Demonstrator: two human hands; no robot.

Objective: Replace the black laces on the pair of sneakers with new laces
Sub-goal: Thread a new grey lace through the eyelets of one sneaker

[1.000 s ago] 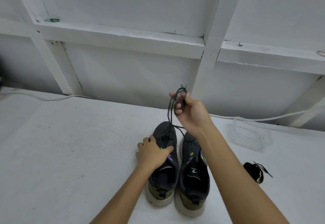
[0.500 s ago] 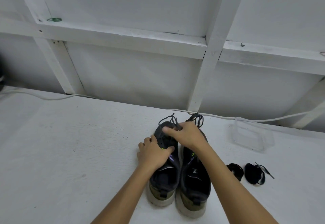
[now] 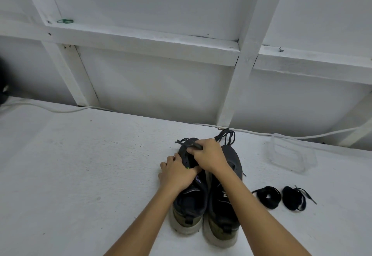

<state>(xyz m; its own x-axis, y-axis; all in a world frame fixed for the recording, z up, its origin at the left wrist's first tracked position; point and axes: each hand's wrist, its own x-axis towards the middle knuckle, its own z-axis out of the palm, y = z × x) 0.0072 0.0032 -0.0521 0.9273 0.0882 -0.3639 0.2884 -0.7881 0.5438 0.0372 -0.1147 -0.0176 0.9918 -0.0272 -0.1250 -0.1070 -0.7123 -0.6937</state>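
Observation:
Two dark sneakers with pale soles stand side by side on the white surface, heels toward me: the left sneaker (image 3: 189, 203) and the right sneaker (image 3: 223, 207). My left hand (image 3: 177, 173) grips the left sneaker's side near its tongue. My right hand (image 3: 207, 156) pinches a black lace (image 3: 186, 142) low over the left sneaker's toe. Another bunch of black lace (image 3: 226, 136) lies past the right sneaker's toe. Two coiled black laces (image 3: 267, 196) (image 3: 293, 198) lie to the right of the sneakers.
A clear plastic container (image 3: 289, 155) sits at the right, near the wall. A white cable (image 3: 251, 132) runs along the foot of the white panelled wall. Bare white surface stretches to the left of the sneakers.
My right hand came down from holding the lace high in the air to the left sneaker's toe. The left hand stayed on the sneaker. A second coiled lace came into sight.

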